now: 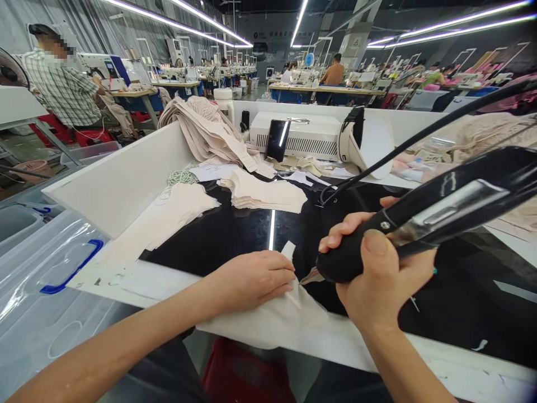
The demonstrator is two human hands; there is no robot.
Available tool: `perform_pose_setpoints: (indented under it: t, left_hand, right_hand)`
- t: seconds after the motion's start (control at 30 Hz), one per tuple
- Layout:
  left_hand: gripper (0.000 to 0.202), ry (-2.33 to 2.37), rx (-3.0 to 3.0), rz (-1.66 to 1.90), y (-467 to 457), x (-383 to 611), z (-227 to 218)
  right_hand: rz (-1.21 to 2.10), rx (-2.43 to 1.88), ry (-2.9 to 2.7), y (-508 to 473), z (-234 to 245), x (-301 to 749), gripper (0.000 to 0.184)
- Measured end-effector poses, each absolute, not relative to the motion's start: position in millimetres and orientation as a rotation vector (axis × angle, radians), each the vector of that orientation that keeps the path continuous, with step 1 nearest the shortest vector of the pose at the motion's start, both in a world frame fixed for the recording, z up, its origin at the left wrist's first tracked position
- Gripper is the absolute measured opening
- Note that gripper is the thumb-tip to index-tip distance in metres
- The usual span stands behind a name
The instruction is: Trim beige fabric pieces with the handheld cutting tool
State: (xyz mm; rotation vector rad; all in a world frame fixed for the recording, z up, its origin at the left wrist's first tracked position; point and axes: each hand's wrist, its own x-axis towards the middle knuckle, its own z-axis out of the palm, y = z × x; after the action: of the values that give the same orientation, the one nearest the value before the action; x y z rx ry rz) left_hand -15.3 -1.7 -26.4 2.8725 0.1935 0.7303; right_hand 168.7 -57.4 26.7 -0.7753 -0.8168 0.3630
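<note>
My left hand [251, 280] lies flat on a cream fabric piece [293, 313] at the table's front edge, fingers stretched and close together, thumb hidden. The fabric hangs slightly over that edge, and a narrow end of it sticks up past my fingertips. My right hand [377, 274] is closed around a black corded hand tool [457, 207] with a shiny metal lever, raised above the black tabletop [235, 240]. Which part of the tool works on the cloth, I cannot make out. Beyond my hands lies a stack of cut cream pieces [264, 193].
More cream pieces [184, 210] lie at left by a low white side panel [113, 173]. Behind stand a phone [277, 140], a white vented box [310, 134] and a draped fabric pile [205, 129]. A black cable [403, 143] arches at right. A person [62, 84] sits far left.
</note>
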Motion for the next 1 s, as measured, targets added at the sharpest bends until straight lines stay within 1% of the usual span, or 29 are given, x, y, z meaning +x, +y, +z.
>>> perform_pose_setpoints:
  t: [0.23, 0.43, 0.67, 1.0]
  left_hand:
    - [0.035, 0.204, 2.871, 0.626, 14, -21, -28]
    - [0.034, 0.147, 2.899, 0.543, 16, -26, -24]
    - [0.033, 0.116, 2.94, 0.497, 15, -27, -26]
    - [0.035, 0.13, 2.922, 0.473, 14, -27, -27]
  right_hand:
    - [0.377, -0.773, -0.806, -59, 24, 169, 0.041]
    - [0.38, -0.75, -0.839, -60, 24, 170, 0.048]
    - [0.365, -0.761, -0.815, -60, 26, 169, 0.049]
    - [0.32, -0.779, -0.771, -45, 32, 165, 0.041]
